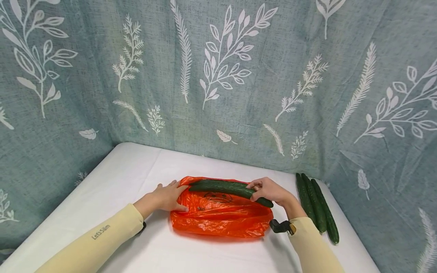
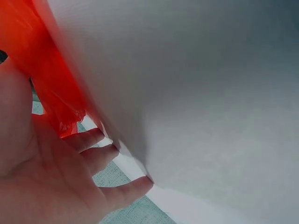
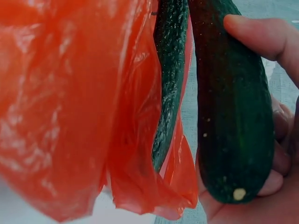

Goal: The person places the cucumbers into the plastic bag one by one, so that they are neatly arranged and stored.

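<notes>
My right hand (image 1: 269, 190) grips a dark green cucumber (image 3: 233, 107) near one end, thumb on one side and fingers on the other. In the head view that cucumber lies lengthwise over an orange-red plastic bag (image 1: 222, 223), and its far end reaches the bag's left part. The right wrist view shows another cucumber (image 3: 170, 79) partly covered by the bag's film. At the bag's left end, my left hand (image 1: 168, 197) rests with spread fingers, its thumb against the bag. Fingertips (image 2: 142, 184) of this hand touch the white tabletop. What else the bag holds is hidden.
Several cucumbers (image 1: 312, 204) lie side by side at the right of the white table (image 1: 146, 242). A blue-green curtain (image 1: 239, 125) with white leaf prints stands behind the table and along both sides.
</notes>
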`<state>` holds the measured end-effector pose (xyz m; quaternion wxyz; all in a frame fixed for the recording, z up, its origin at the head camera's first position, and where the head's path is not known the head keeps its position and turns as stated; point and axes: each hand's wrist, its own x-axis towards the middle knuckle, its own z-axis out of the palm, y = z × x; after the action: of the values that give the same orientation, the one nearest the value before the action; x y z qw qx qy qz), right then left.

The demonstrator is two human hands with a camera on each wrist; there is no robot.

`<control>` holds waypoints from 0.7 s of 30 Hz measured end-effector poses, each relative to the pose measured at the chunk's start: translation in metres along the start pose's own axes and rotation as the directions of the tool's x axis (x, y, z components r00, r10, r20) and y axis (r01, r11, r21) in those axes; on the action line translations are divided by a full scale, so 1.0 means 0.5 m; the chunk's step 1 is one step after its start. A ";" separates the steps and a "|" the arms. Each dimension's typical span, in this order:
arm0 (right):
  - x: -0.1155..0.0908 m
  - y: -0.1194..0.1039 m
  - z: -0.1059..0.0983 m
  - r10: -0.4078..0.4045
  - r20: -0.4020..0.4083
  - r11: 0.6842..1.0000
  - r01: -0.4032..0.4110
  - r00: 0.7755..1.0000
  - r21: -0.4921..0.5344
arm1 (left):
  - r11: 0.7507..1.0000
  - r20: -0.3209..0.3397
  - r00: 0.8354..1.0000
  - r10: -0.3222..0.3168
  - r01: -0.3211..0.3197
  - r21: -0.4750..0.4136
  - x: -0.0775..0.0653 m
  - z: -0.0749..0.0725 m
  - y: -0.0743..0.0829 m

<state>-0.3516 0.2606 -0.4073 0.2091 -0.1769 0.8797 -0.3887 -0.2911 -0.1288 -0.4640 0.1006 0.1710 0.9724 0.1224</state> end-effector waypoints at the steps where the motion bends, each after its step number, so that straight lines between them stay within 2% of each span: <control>1: 0.003 0.000 0.001 0.000 0.001 1.000 0.000 1.000 -0.011 | 1.000 0.000 1.000 -0.003 0.003 -0.003 0.001 0.000 0.001; 7: 0.028 0.008 0.001 -0.011 -0.010 0.997 0.010 1.000 -0.076 | 1.000 -0.003 1.000 -0.015 0.015 -0.024 0.007 0.000 0.003; 13: 0.041 0.003 0.009 -0.033 0.015 0.994 0.035 0.999 -0.102 | 0.999 0.004 1.000 -0.017 0.017 -0.041 0.005 -0.002 0.006; 21: 0.056 0.005 0.021 -0.046 0.010 0.973 0.047 0.999 -0.227 | 0.999 -0.001 1.000 -0.020 0.020 -0.044 0.003 -0.004 0.006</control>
<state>-0.3705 0.2423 -0.4218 0.1803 -0.2212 0.9136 -0.2897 -0.2921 -0.1257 -0.4615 0.1047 0.1590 0.9713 0.1428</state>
